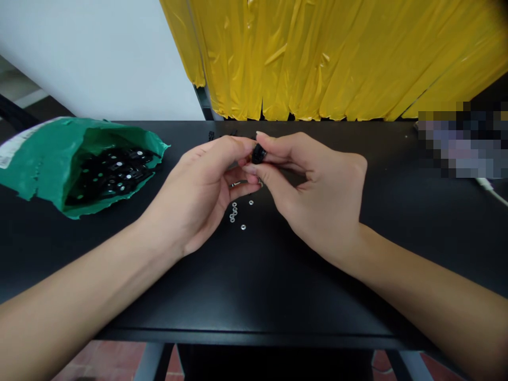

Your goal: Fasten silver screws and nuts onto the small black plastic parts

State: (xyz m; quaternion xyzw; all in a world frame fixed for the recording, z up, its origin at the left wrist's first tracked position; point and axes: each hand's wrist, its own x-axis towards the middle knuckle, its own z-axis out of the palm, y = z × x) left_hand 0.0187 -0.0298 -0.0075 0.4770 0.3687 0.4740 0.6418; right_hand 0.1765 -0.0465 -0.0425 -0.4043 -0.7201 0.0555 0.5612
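Sitting between both hands (194,177) (323,182): black part (259,154)

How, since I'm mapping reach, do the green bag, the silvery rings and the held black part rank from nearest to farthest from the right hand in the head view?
1. Held black part, pinched by the right hand.
2. Silvery rings, on the table, left of that hand.
3. Green bag, at the table's left.
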